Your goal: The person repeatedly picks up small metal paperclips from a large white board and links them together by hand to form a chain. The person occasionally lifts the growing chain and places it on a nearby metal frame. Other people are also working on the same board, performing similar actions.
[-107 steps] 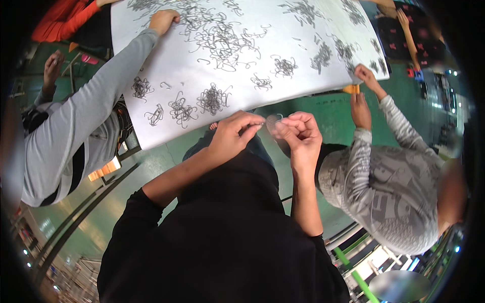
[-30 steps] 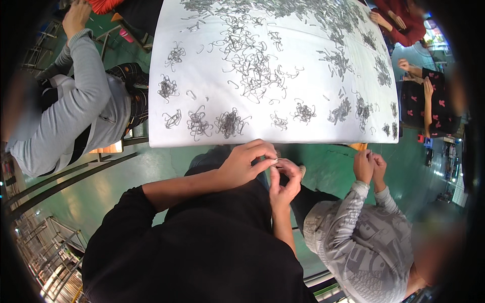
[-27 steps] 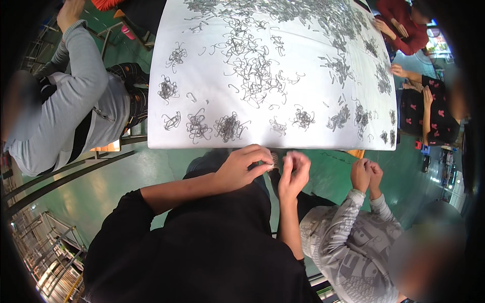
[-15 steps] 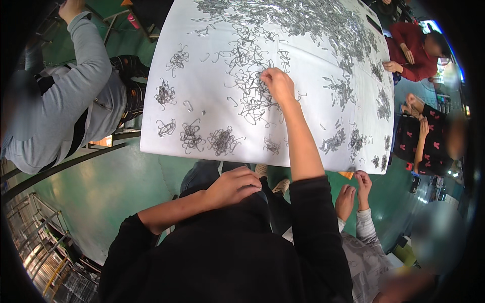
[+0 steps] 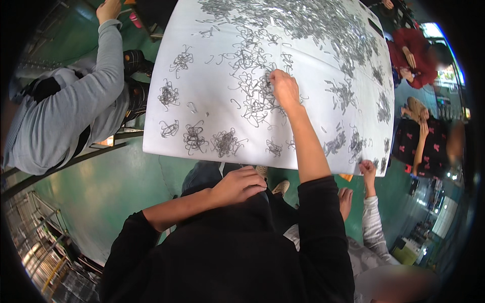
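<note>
Over a pile of dark, thin curved wire hooks (image 5: 257, 103), my right hand (image 5: 285, 90) reaches from the near side of the white-topped table (image 5: 202, 91). Its fingertips are pinched together at the pile's right edge; whatever lies between them is too small to make out. My left hand (image 5: 238, 186) hovers above my lap, just off the table's near edge, fingers curled and closed together. Its palm is hidden, so its contents cannot be told. Small heaps of hooks (image 5: 227, 143) lie along the near edge, with more heaps (image 5: 168, 94) at the left.
A large spread of narrow metal clips (image 5: 313, 25) covers the far side. A smaller heap of clips (image 5: 341, 96) lies right of my forearm. A grey-sleeved person (image 5: 76, 111) is at the left; a co-worker's hand (image 5: 369, 168) is at the near right corner. Others stand along the right.
My right hand has shifted slightly right over the hook pile, still pinched. My left hand has hardly moved. The near-right co-worker's hand has risen to the table edge; the grey-sleeved arm has swung rightward.
</note>
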The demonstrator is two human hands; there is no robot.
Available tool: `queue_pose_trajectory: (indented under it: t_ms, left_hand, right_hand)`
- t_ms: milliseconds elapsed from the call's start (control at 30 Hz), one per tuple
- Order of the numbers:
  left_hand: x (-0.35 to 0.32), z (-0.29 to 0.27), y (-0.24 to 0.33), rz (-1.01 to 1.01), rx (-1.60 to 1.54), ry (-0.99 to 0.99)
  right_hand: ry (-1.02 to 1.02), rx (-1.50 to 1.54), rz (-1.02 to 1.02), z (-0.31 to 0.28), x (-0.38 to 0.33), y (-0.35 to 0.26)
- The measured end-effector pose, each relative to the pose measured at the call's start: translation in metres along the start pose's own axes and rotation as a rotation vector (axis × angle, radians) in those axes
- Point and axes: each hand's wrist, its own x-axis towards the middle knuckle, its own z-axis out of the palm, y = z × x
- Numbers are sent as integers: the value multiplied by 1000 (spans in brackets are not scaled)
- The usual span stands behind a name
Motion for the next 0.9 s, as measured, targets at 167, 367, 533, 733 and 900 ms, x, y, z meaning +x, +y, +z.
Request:
queue_pose_trajectory:
  t_ms: [167, 367, 533, 733, 900]
  left_hand:
    - [4, 3, -4, 16, -1, -71]
    - [9, 10, -5, -12, 2, -107]
    - [13, 18, -6, -3, -13, -117]
    - [18, 30, -3, 36, 7, -137]
    - [24, 41, -5, 90, 19, -203]
  right_hand:
    - [269, 405, 368, -8, -95, -11]
    - [507, 854, 609, -52, -230, -78]
    - [513, 1400, 888, -79, -296, -136]
    - [648, 1436, 963, -74, -305, -155]
    - [768, 1450, 971, -71, -307, -151]
